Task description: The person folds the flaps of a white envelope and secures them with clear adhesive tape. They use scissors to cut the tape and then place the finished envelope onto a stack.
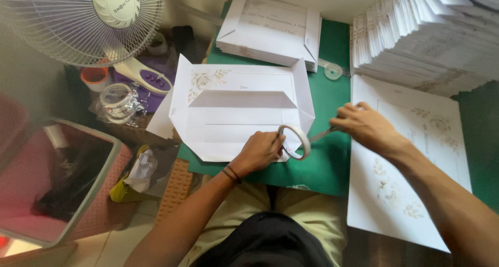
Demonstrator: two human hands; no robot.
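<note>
One folded paper envelope (236, 116) lies open on your green desk (325, 163), not taped shut yet. Your left hand (260, 151) grips the tape roll (294, 141) on it. Your right hand (364, 125) pinches the pulled tape end. Many finished ones (416, 33) sit stacked nearby.

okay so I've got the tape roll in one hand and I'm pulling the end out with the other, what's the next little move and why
Probably lay the pulled strip down along the near edge of the folded white envelope sheet. The left hand holds the tape roll right at that edge, and the right hand has drawn the strip out taut over the green mat, not yet stuck to anything.
</note>
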